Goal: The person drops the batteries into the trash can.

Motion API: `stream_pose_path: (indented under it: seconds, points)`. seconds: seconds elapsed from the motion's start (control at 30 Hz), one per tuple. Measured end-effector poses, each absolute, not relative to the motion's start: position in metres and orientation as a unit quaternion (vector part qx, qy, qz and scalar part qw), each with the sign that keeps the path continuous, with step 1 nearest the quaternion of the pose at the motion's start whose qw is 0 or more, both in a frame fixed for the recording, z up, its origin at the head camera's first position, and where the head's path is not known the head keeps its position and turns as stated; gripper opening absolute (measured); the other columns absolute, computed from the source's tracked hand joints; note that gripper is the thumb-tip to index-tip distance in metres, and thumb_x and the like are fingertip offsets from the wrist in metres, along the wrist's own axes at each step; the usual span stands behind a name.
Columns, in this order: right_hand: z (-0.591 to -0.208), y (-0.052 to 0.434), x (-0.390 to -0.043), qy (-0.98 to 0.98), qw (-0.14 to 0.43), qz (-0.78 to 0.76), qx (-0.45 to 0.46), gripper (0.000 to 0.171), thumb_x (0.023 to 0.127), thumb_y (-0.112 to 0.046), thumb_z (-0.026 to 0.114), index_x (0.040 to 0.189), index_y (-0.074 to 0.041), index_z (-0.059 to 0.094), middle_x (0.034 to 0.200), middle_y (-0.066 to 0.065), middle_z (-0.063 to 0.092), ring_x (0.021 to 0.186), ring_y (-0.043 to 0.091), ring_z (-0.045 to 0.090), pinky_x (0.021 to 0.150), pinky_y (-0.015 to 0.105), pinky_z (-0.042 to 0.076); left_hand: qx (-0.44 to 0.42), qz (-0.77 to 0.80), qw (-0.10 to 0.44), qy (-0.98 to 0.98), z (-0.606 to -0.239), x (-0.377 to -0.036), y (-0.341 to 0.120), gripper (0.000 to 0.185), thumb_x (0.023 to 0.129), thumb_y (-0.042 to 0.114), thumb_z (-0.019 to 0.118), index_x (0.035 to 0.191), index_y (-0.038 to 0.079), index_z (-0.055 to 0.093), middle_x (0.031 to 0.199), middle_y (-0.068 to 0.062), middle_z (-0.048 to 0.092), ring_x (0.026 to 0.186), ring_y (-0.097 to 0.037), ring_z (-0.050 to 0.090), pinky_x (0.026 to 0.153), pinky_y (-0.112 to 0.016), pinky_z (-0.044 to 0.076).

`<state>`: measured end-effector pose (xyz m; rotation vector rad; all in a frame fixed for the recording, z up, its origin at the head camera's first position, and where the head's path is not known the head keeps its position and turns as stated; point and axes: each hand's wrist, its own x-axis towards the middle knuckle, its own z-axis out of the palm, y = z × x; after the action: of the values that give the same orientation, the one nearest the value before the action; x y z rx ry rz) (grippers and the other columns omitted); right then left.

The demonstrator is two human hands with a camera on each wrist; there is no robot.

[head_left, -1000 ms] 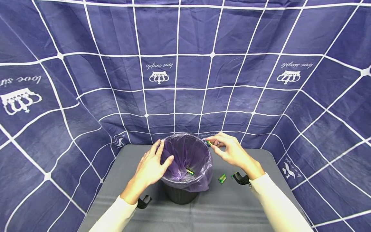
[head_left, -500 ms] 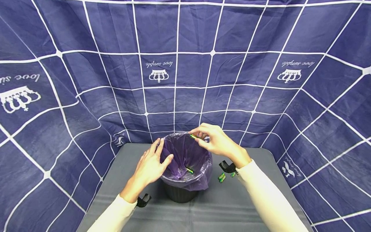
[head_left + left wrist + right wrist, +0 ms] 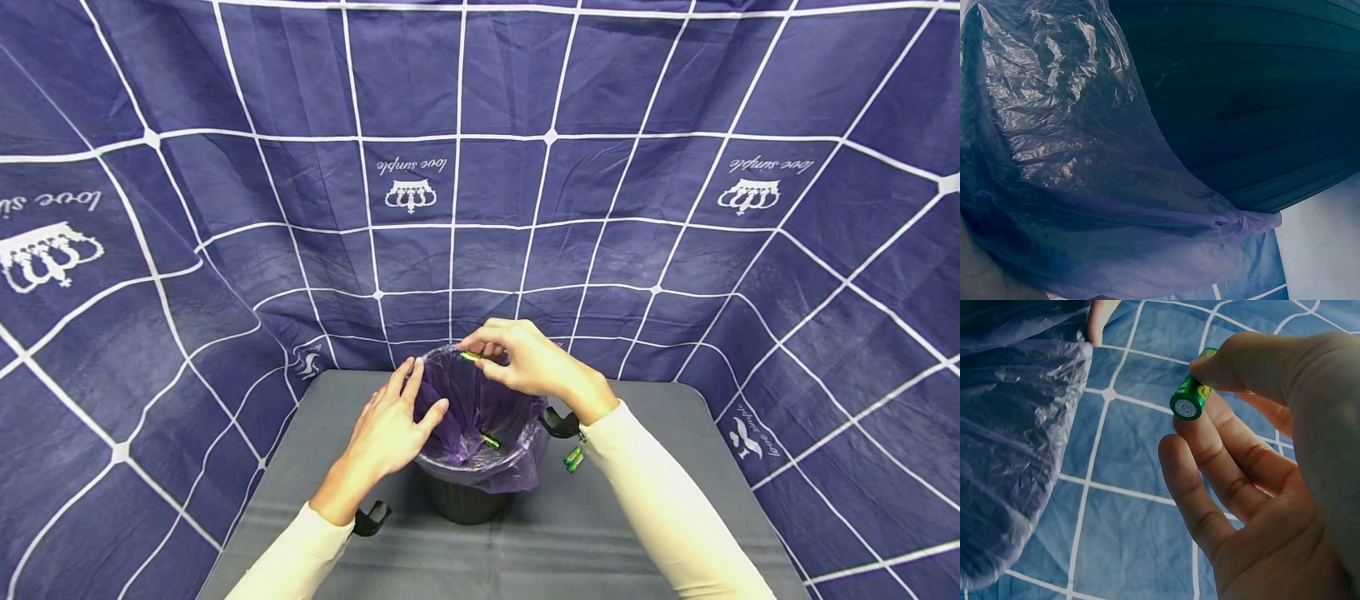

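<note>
A black trash bin lined with a purple plastic bag stands on the grey surface. My left hand rests at the bin's left rim, its fingers extended and its thumb spread over the opening. Above the far part of the opening, my right hand pinches a green battery between thumb and fingers. In the head view this battery is partly hidden by the fingers. Another green battery lies inside the bag. The left wrist view shows mostly the bag and the bin's ribbed side.
Green batteries lie on the grey surface right of the bin, close to the right forearm. A blue cloth with white grid lines hangs behind and on both sides.
My right hand has moved left with the battery, from beside the bin's right rim to over its opening. The left hand has stayed in place.
</note>
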<state>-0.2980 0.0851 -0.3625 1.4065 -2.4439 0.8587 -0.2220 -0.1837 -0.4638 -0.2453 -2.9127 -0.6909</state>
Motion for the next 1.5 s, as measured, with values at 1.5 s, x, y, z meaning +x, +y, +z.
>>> stream_pose_path:
  seconds: [1.5]
  points:
    - [-0.385,0.123,-0.292,-0.842,0.108,0.311,0.428,0.028,0.104,-0.004,0.083,0.131,-0.01,0.087,0.118,0.011,0.085,0.105,0.022,0.083,0.096,0.047,0.069,-0.082,-0.223,0.083,-0.968,-0.462,-0.222,-0.18,0.089,0.116,0.062,0.058,0.185,0.011,0.033,0.191,-0.018,0.033,0.159,-0.06,0.055,0.131,-0.077,0.043]
